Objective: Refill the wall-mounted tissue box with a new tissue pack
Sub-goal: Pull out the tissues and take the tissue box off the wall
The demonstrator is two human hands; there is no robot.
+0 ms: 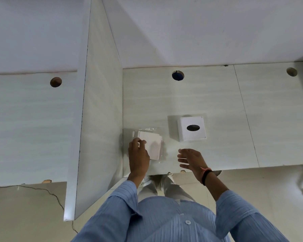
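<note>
A white square tissue box (191, 128) hangs on the pale tiled wall, its dark oval slot facing me. To its left I hold up a tissue pack (151, 145), a white stack in clear plastic wrap. My left hand (138, 154) grips the pack's lower left edge. Below the box and to the right of the pack, my right hand (191, 158) is held out with fingers spread and nothing in it. It touches neither the pack nor the box.
A white partition panel (98, 119) juts out from the wall just left of the pack. Three round holes (177, 75) pierce the wall higher up. Beige floor tiles (24, 215) lie below, one with a crack.
</note>
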